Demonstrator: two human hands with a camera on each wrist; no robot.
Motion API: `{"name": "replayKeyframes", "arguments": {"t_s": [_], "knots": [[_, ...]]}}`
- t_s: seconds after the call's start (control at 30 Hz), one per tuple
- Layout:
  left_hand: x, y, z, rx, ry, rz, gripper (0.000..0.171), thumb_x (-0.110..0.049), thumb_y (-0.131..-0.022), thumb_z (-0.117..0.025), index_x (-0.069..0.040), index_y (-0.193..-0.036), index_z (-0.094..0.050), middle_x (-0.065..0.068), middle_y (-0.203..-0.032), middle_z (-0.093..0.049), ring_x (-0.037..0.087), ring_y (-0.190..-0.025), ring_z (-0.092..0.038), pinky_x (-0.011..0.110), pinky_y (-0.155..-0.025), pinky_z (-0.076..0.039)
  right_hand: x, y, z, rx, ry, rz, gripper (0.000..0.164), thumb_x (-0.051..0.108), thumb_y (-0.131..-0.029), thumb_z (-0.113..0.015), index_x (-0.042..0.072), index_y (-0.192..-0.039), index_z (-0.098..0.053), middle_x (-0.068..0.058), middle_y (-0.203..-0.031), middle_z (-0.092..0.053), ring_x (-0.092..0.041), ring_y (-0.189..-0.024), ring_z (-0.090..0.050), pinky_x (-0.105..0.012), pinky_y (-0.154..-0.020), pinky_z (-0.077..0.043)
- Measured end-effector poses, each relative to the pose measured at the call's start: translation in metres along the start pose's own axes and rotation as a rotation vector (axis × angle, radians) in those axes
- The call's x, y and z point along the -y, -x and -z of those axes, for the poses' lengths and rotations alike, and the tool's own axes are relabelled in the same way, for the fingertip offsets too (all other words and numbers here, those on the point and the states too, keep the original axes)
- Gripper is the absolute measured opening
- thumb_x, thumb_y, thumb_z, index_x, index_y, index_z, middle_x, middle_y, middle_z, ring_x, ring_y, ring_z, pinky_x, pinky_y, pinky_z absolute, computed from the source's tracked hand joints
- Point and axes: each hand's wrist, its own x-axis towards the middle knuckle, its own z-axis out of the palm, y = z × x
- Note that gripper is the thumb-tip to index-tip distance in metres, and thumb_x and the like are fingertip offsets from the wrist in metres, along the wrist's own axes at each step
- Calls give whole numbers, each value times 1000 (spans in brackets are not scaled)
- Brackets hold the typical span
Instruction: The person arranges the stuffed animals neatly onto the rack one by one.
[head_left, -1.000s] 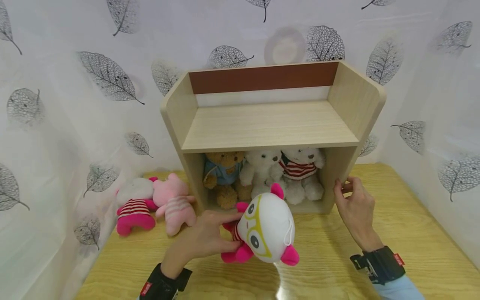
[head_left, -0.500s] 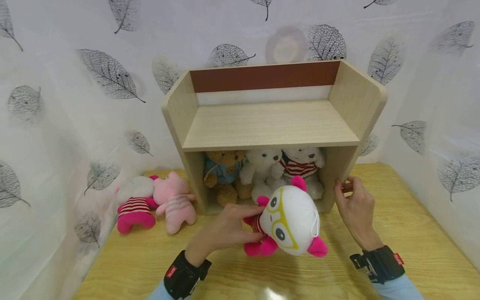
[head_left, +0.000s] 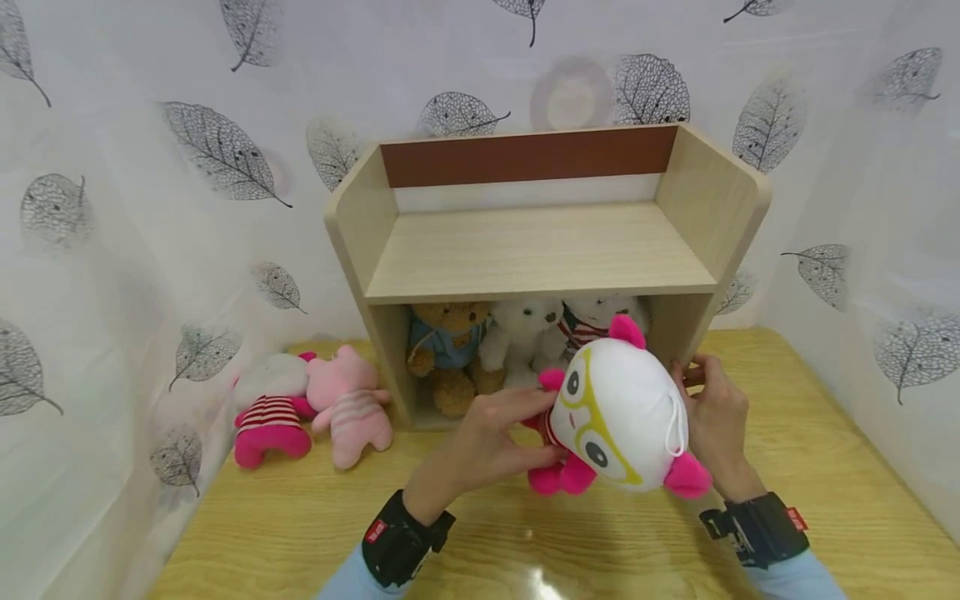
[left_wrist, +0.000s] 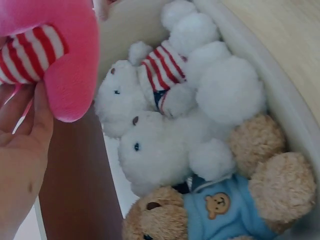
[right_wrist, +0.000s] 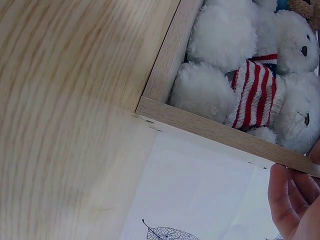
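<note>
My left hand point(head_left: 491, 446) grips a panda plush point(head_left: 630, 412) round its striped body, in front of the shelf's lower compartment. The plush has a white head, yellow glasses and bright pink ears and limbs; its head points right. In the left wrist view its pink leg point(left_wrist: 75, 75) shows beside my fingers. My right hand point(head_left: 716, 417), partly behind the plush's head, pinches the front edge of the wooden shelf's point(head_left: 540, 250) right side panel. A brown bear point(head_left: 453, 346) in blue, a plain white bear point(head_left: 521, 333) and a white bear in a striped sweater point(right_wrist: 255, 95) sit inside.
Left of the shelf, a pink pig plush point(head_left: 352, 408) and a second plush in a striped top point(head_left: 273, 417) lie on the wooden table point(head_left: 285, 533). Behind everything hangs a white leaf-patterned sheet point(head_left: 450, 50).
My left hand has carried the panda plush rightward along the shelf's front, so it now covers part of the sweatered bear and my right hand. The right hand stays on the side panel.
</note>
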Motion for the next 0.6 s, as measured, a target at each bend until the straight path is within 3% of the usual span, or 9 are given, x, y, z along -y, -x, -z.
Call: {"name": "replayKeyframes", "arguments": {"t_s": [0.17, 0.33, 0.43, 0.53, 0.6], "knots": [[-4, -11, 2, -53, -70, -27, 56, -16, -73, -85, 1, -122, -65, 11, -108, -73, 10, -100, -60, 22, -77, -57, -3, 2, 2, 11, 2, 14, 23, -3, -80, -59, -13, -100, -57, -29, -74, -67, -38, -58, -60, -53, -48, -43], [-9, -23, 3, -112, -198, -32, 56, -27, -72, -85, -5, -121, -68, 5, -105, -76, 6, -95, -61, 26, -76, -54, -5, 3, 3, -15, -22, 61, 28, -3, -76, -58, -17, -100, -54, -33, -77, -62, -43, -58, -57, -57, -50, -44], [-13, -31, 2, -146, -245, -34, 57, -30, -71, -85, -5, -119, -69, 4, -104, -76, 5, -93, -62, 28, -75, -52, -7, 10, 4, 0, -76, -16, 29, -8, -65, -61, -18, -92, -54, -26, -69, -56, -31, -58, -52, -46, -53, -43], [-17, -41, 1, -171, -244, -42, 58, -29, -70, -86, -2, -119, -68, 6, -106, -75, 7, -95, -62, 27, -80, -53, -6, 12, 3, -10, -193, -138, 36, -15, -62, -64, -18, -97, -56, -7, -79, -60, -12, -73, -49, -29, -68, -40], [-20, -47, 1, -185, -245, -43, 59, -29, -69, -87, -1, -118, -68, 9, -107, -75, 9, -97, -62, 27, -81, -55, -5, 10, 2, -39, -208, -137, 35, -14, -64, -66, -16, -97, -58, 4, -81, -57, -2, -72, -45, -22, -68, -37]]}}
